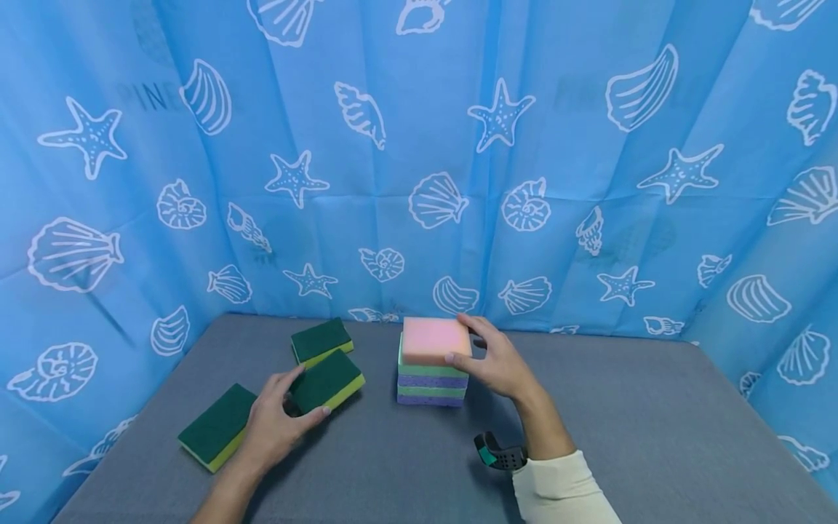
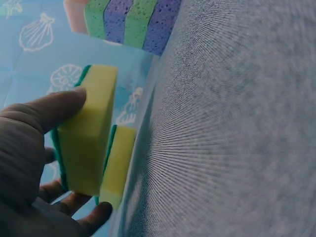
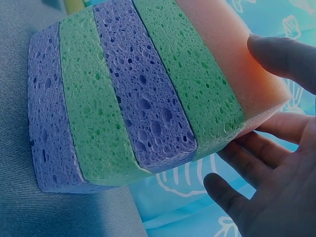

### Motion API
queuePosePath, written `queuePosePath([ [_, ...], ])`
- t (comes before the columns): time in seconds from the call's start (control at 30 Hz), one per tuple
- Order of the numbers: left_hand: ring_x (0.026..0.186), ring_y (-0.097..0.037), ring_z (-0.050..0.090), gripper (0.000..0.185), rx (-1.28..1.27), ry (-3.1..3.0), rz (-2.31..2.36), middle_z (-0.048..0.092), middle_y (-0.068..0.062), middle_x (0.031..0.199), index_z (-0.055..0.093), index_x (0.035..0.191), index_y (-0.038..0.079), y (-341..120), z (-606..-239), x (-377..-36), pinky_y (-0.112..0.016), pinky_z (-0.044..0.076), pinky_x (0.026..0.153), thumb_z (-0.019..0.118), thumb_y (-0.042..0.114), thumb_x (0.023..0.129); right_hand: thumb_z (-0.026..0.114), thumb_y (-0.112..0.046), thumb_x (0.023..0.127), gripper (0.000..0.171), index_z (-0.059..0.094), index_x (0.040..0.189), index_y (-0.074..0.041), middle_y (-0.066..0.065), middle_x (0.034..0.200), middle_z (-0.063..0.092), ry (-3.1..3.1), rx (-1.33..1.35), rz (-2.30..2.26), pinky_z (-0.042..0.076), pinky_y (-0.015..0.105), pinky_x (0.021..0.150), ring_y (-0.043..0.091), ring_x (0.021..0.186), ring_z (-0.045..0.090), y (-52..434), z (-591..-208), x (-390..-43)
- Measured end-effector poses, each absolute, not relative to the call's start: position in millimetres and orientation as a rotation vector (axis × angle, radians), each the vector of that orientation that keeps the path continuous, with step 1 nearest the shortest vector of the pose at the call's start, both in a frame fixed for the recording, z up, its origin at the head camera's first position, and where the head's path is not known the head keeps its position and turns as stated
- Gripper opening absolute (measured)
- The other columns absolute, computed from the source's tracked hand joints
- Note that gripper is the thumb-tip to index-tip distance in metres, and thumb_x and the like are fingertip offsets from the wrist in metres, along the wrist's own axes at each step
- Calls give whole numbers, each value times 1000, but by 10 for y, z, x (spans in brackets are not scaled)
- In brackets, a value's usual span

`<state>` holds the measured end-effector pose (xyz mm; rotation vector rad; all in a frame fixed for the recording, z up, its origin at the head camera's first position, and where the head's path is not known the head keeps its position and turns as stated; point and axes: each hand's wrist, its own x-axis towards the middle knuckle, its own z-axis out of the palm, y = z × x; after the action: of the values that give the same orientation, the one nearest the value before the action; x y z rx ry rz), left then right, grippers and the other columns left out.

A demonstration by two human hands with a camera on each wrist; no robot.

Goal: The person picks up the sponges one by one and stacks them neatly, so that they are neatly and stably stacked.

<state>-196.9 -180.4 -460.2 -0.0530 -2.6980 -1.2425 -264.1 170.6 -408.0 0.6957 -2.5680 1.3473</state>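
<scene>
free: bare table [image 1: 655, 437] right, front | blocked: sponge stack [image 1: 432, 378] centre, three scrub sponges [image 1: 325, 378] left | curtain [image 1: 419, 145] behind, sides

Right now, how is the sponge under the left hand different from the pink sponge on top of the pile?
The green-and-yellow scouring sponge has two colours, a dark green top on yellow foam; the pink sponge is one soft colour. The scouring sponge leans on another green one, one edge lifted off the grey table; the pink sponge lies flat atop a green and purple stack. The left hand grips the first, the right hand the second. Both are rectangular blocks.
</scene>
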Motion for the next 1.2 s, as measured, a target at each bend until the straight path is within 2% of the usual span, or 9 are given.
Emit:
queuePosePath([
  [0.2, 121, -35, 44, 81, -124, -2563, -1288, 45, -14, 131, 45, 143, 7, -1780, -4617, -1978, -54, 46, 89, 81, 37, 78, 74, -31, 85, 74, 42, 144, 1, 16, 136, 49, -2554, 708, 1360, 40, 56, 96, 32, 123, 46, 1725, -4070, -2637],
  [0.4, 121, -34, 44, 79, -160, -2445, -1363, 44, -14, 131, 44, 144, 8, -1755, -4593, -1948, -53, 44, 92, 83, 31, 78, 75, -31, 85, 75, 41, 144, 1, 16, 137, 48, -2549, 720, 1371, 39, 57, 96, 32, 124, 45, 1722, -4081, -2632],
  [0.8, 125, -31, 43, 77, -304, -2288, -1468, 43, -14, 138, 42, 145, 13, -1619, -4317, -1954, -44, 41, 97, 82, 18, 79, 74, -27, 86, 72, 42, 144, 2, 16, 136, 49, -2522, 742, 1377, 39, 58, 96, 32, 123, 46, 1713, -4127, -2648],
  [1.2, 125, -29, 45, 71, -494, -2213, -1509, 43, -11, 141, 43, 145, 14, -1416, -4018, -2078, -51, 38, 99, 78, 11, 83, 74, -28, 86, 73, 42, 144, 1, 16, 137, 49, -2531, 728, 1388, 38, 58, 97, 32, 124, 45, 1724, -4085, -2628],
])
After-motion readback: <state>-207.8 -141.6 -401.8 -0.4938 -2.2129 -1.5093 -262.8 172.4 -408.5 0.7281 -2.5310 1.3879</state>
